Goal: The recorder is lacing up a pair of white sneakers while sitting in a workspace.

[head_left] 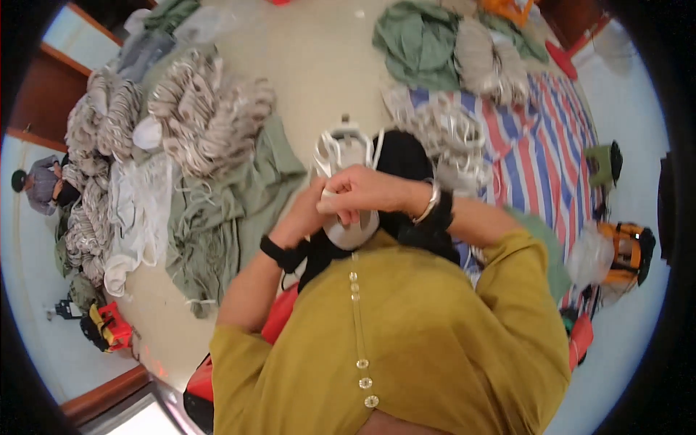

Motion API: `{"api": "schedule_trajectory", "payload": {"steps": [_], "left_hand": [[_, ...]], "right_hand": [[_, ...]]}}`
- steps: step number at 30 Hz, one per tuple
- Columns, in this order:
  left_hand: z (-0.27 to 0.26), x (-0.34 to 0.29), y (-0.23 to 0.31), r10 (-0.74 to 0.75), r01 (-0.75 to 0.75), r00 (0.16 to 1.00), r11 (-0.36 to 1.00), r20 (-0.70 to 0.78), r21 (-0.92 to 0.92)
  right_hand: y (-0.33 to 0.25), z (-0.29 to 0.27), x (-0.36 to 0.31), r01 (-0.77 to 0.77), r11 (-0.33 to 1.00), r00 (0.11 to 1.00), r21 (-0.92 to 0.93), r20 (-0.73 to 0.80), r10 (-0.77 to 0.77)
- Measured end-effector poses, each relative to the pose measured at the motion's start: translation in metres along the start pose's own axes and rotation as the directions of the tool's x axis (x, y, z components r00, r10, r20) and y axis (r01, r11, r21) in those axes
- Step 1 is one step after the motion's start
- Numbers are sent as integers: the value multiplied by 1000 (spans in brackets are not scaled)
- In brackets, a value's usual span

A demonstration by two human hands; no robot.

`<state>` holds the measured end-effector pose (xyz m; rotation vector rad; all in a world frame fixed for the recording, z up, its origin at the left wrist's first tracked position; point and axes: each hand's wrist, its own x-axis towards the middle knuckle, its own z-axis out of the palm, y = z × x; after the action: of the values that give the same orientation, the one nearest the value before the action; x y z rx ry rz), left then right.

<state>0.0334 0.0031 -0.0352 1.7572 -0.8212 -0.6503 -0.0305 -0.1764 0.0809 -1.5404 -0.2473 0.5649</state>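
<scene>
Held over my lap is a pale, shoe-shaped piece (352, 154) with white lace-like loops at its far end and a rounded white near end. My right hand (357, 191) lies across its middle, fingers curled and pinched together. From the left, my left hand (307, 209) meets it, thumb and fingers closed by the right fingertips. What the two pinch between them is too small and covered to make out. Dark cloth covers my legs (407, 154) beneath the piece.
Bundles of beige-grey strips (206, 109) and green cloth (235, 210) lie on the floor at left. At right, more looped pieces (457, 138) rest on a striped sheet (540, 145), below a green cloth heap (417, 45). Another person (43, 185) sits at far left. An orange stool (622, 254) stands at right.
</scene>
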Motion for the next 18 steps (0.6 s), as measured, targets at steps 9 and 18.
{"api": "schedule_trajectory", "payload": {"steps": [9, 18], "left_hand": [[-2, 2, 48, -231, 230, 973, 963, -9, 138], [-2, -2, 38, -258, 255, 966, 950, -8, 178]], "right_hand": [[11, -39, -149, -330, 905, 941, 269, 21, 338], [19, -23, -72, -60, 899, 933, -434, -344, -104]]}}
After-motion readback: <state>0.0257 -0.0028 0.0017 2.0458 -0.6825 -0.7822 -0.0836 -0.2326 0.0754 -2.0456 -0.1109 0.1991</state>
